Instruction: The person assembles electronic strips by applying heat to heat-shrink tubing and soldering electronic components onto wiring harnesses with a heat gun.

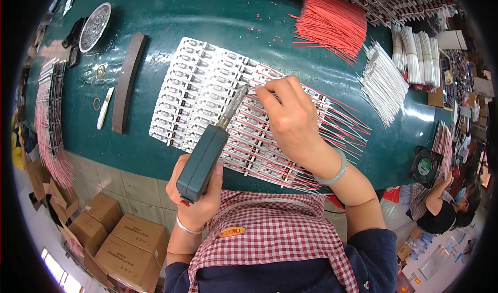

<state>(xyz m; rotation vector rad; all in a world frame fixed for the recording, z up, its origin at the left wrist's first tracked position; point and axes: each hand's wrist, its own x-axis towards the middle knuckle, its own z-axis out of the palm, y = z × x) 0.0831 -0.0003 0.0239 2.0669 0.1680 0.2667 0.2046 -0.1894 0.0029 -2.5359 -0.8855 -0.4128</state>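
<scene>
My left hand (194, 205) is wrapped round the handle of a dark green soldering gun (202, 160). Its metal tip (243, 91) points up and right, down onto a white panel (194, 93) of small parts in rows. Just right of the tip, the fingers of my right hand (291, 117) pinch a thin wire end close to the panel. Red and white wires (342, 127) run from the parts rightward, passing under my right hand and past the panel's edge. Parts on the panel's left half carry no wires. My fingertips partly hide the pinched wire.
Red wires (332, 23) lie in a pile at the back, with white wires (384, 83) to their right. On the left are a dark bar (128, 83), a metal bowl (96, 27) and wired strips (49, 121). Cartons (129, 246) stand below the green table; another person (441, 207) sits far right.
</scene>
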